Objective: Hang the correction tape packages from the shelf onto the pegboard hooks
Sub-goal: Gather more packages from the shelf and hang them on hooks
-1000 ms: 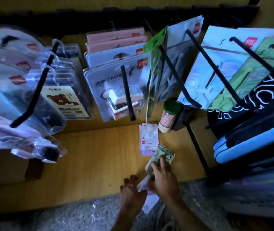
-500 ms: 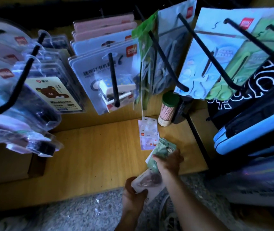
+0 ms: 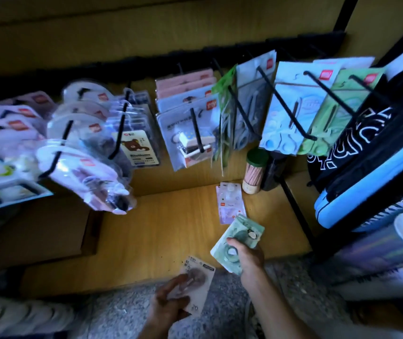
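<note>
- Both hands hold packages at the near edge of the wooden shelf point(image 3: 161, 231): the right hand point(image 3: 248, 256) grips green correction tape packages point(image 3: 238, 241), and the left hand point(image 3: 171, 302), lower and to the left, pinches a white package point(image 3: 199, 277).
- Pegboard hooks point(image 3: 286, 106) stand far behind the shelf, loaded with hanging stationery packs.
- A pale pink package point(image 3: 230, 201) lies flat on the shelf, just beyond the green ones.
- A green-lidded jar point(image 3: 254, 170) stands right of it, near the back.

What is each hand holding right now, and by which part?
The left hand holds a white package by its lower edge; the right hand grips green packages at their lower right.
</note>
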